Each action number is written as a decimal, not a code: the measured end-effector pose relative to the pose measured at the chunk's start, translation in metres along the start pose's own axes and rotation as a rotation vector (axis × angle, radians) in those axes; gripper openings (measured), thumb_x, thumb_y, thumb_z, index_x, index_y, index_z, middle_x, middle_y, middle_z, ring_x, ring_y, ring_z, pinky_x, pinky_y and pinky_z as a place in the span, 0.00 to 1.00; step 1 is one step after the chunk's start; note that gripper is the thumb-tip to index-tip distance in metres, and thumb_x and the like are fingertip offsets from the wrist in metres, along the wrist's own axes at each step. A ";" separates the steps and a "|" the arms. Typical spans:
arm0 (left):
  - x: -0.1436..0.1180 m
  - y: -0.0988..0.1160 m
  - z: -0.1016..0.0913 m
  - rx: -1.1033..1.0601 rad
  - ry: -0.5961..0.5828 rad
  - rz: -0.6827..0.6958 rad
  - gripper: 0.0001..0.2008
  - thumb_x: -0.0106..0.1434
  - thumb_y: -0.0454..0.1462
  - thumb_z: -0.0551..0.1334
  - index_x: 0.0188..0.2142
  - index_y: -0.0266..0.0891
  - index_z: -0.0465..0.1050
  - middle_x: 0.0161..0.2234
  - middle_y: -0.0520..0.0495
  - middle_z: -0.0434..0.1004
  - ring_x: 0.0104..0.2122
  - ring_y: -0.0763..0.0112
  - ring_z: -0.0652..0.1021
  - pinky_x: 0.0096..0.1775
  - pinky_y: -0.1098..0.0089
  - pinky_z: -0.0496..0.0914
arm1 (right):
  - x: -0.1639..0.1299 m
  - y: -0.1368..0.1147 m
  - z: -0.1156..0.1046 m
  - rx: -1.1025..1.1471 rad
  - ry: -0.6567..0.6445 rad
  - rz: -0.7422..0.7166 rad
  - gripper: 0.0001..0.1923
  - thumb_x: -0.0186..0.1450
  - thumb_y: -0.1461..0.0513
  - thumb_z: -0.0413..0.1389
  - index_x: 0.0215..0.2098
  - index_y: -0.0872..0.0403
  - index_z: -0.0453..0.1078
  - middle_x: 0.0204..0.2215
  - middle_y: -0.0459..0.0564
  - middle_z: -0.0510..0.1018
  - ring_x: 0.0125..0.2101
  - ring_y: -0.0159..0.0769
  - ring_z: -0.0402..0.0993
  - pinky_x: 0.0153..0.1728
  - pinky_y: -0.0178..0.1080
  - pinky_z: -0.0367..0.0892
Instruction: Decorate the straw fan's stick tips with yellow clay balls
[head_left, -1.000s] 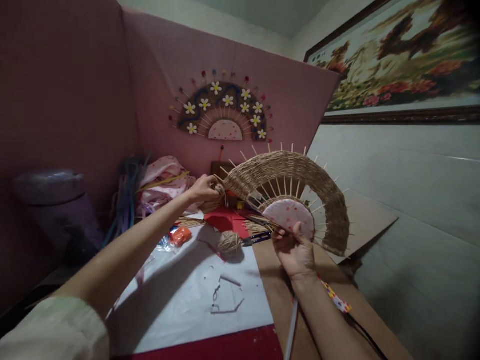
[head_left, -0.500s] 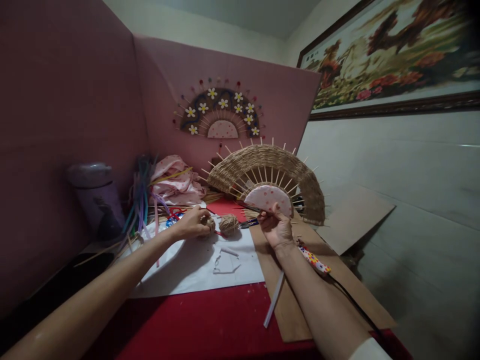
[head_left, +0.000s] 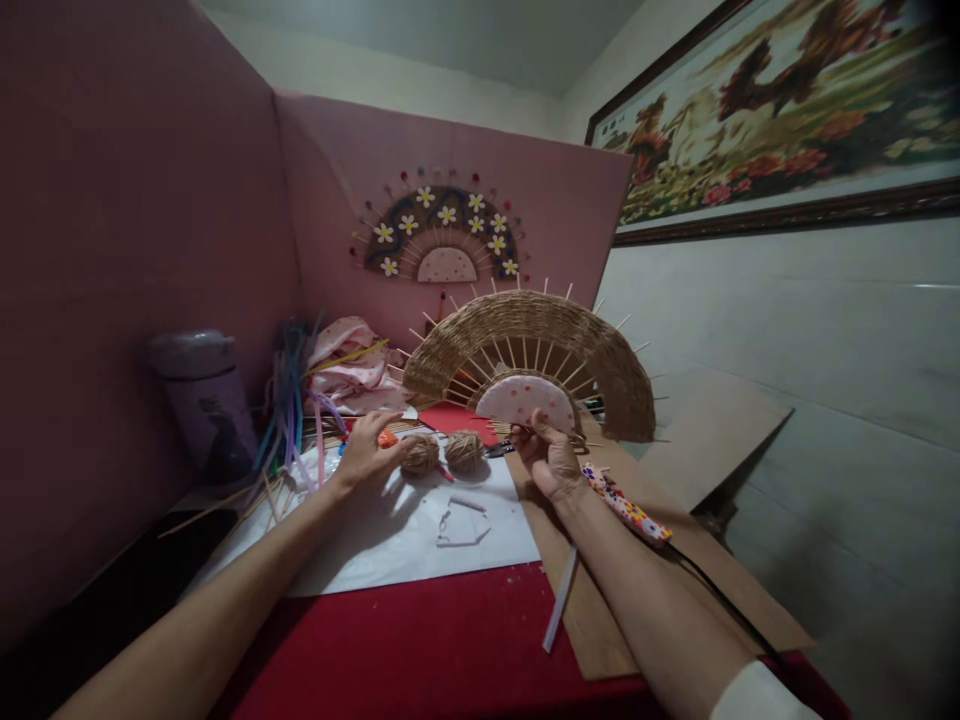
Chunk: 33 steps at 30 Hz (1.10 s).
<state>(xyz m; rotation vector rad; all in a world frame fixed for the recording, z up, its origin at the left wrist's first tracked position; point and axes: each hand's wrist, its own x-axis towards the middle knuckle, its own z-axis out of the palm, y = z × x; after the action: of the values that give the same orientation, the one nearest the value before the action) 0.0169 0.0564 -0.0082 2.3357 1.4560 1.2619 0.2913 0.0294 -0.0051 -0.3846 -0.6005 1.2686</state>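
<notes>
Twine ball [head_left: 420, 455] lowered onto sheet [head_left: 397, 545], pink panel [head_left: 559, 220] behind; left hand [head_left: 365, 452] spread, perhaps touching; right hand [head_left: 552, 464] pinching fan [head_left: 525, 318].

Above the right hand [head_left: 549, 455] I record a woven fan [head_left: 517, 315] in straw brown, its half-round base [head_left: 529, 400] pale pink with red-pink dots. Right of the left hand [head_left: 365, 450], I log one twine ball [head_left: 419, 454] and a second ball [head_left: 464, 452], both tan. Beyond both hands: mounted fan [head_left: 435, 228], dark brown with blue lines; flowers [head_left: 447, 215] white, yellow-centred. Nearer than the left hand: white sheet [head_left: 360, 568], then deep-red tabletop [head_left: 420, 650]. Beside the right wrist: corded tool [head_left: 626, 510], white, multicoloured spots.
</notes>
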 end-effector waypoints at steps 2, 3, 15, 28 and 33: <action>-0.001 0.003 -0.001 -0.005 0.069 0.014 0.16 0.55 0.44 0.61 0.41 0.40 0.72 0.42 0.43 0.74 0.45 0.60 0.72 0.49 0.60 0.65 | -0.001 0.000 0.002 -0.008 0.020 0.049 0.13 0.46 0.66 0.69 0.25 0.55 0.70 0.21 0.44 0.79 0.20 0.29 0.74 0.22 0.31 0.73; -0.002 0.005 -0.001 0.000 0.101 0.023 0.13 0.56 0.43 0.60 0.39 0.40 0.73 0.40 0.43 0.74 0.44 0.60 0.72 0.48 0.61 0.65 | -0.002 0.001 0.003 -0.014 0.031 0.044 0.13 0.46 0.67 0.69 0.25 0.55 0.70 0.21 0.43 0.79 0.20 0.29 0.74 0.23 0.31 0.73; -0.013 0.015 0.003 0.075 0.245 0.051 0.08 0.60 0.42 0.57 0.30 0.41 0.70 0.30 0.46 0.75 0.34 0.62 0.73 0.41 0.62 0.66 | -0.010 0.009 0.006 -0.162 0.019 -0.016 0.13 0.43 0.68 0.69 0.24 0.56 0.72 0.20 0.42 0.78 0.22 0.28 0.74 0.28 0.31 0.75; -0.006 -0.005 0.009 -0.130 0.400 -0.109 0.18 0.56 0.49 0.59 0.37 0.37 0.70 0.33 0.42 0.76 0.36 0.58 0.75 0.40 0.58 0.68 | -0.012 0.004 0.008 -0.106 -0.045 0.010 0.11 0.46 0.67 0.68 0.25 0.55 0.71 0.22 0.42 0.78 0.25 0.28 0.74 0.30 0.31 0.74; -0.005 -0.001 0.007 -0.307 0.322 -0.145 0.27 0.54 0.57 0.57 0.39 0.36 0.72 0.37 0.39 0.77 0.40 0.56 0.76 0.42 0.58 0.68 | -0.015 -0.002 0.011 -0.012 -0.048 0.069 0.12 0.47 0.68 0.67 0.27 0.54 0.71 0.21 0.42 0.78 0.25 0.30 0.76 0.28 0.31 0.75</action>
<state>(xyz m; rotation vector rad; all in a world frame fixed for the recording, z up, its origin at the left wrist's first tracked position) 0.0204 0.0550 -0.0157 1.8634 1.3636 1.7376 0.2837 0.0139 0.0017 -0.3881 -0.6407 1.3437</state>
